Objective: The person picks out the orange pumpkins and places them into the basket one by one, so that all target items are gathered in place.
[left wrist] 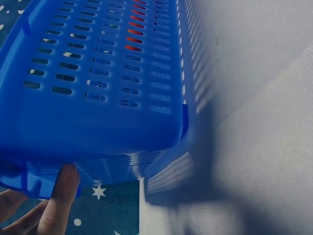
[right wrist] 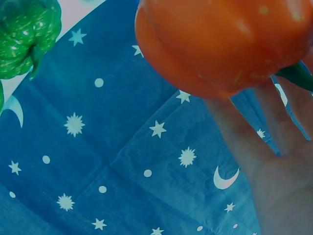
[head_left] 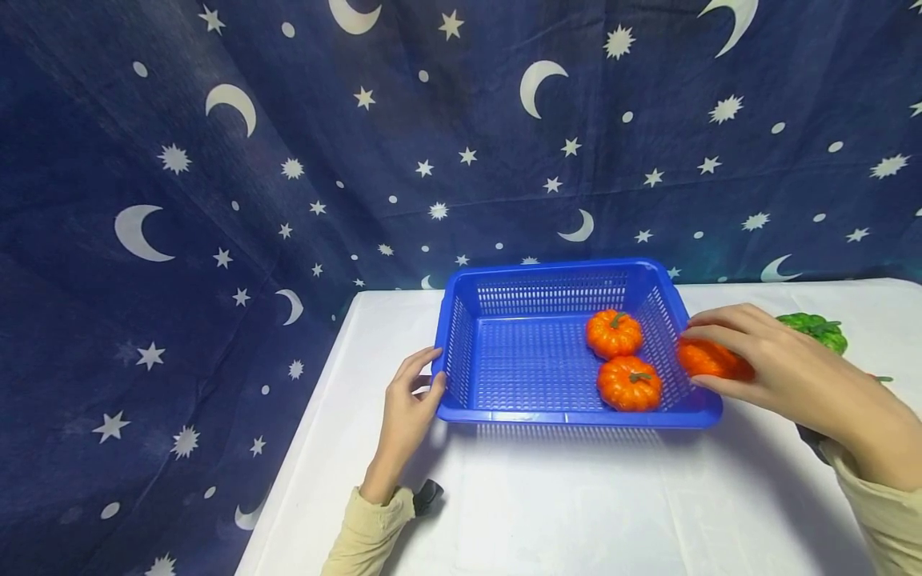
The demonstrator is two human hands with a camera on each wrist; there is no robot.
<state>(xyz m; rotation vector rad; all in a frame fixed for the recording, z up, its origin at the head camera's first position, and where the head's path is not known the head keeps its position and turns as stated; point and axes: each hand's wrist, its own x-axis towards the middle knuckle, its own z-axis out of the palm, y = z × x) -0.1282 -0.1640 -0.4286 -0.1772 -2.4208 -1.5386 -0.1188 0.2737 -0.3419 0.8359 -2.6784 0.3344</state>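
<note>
A blue plastic basket (head_left: 555, 418) with slotted sides stands on the white cloth. Two small orange pumpkins (head_left: 614, 334) lie at its right end, one behind the other. My left hand (head_left: 406, 408) holds the basket's left rim; in the left wrist view its thumb (left wrist: 61, 196) presses on the edge. My right hand (head_left: 785, 360) grips a third orange pumpkin (head_left: 709, 358) at the basket's right rim. The right wrist view shows that pumpkin (right wrist: 225, 44) close up, its green stem beside the fingers.
Behind my right hand, a green pumpkin (head_left: 814, 330) sits on the white table cloth (head_left: 562, 504). A small stem with a bit of red (head_left: 882, 378) peeks out past that hand. A dark blue curtain (head_left: 461, 136) with moons and stars hangs behind and at the left.
</note>
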